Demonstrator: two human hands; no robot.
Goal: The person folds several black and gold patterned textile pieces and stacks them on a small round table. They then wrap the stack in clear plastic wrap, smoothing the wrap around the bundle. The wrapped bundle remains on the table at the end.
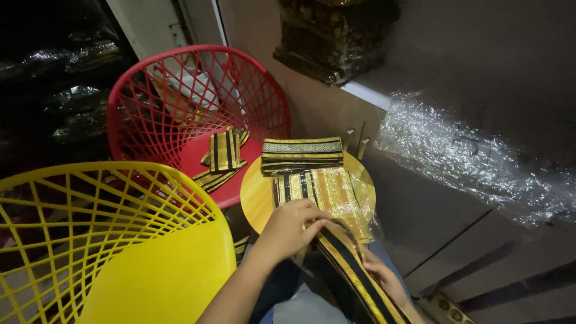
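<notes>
Black-gold band (354, 273) held over lap, just below round surface (255, 198); long axis run from upper left to lower right. Left hand (294, 225) closed on band's upper end, nearer to wrapped sheet (333, 195) on surface. Right hand (384, 276) beneath band, mostly hidden; grip cannot be told. Folded stack (302, 155) seen behind sheet. More pieces (223, 153) left on red chair (198, 96).

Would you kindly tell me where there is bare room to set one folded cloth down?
The yellow chair seat is bare. The red chair seat has room left of its cloths. The round stool is crowded by the stack, wrapped cloth and left hand.
</notes>
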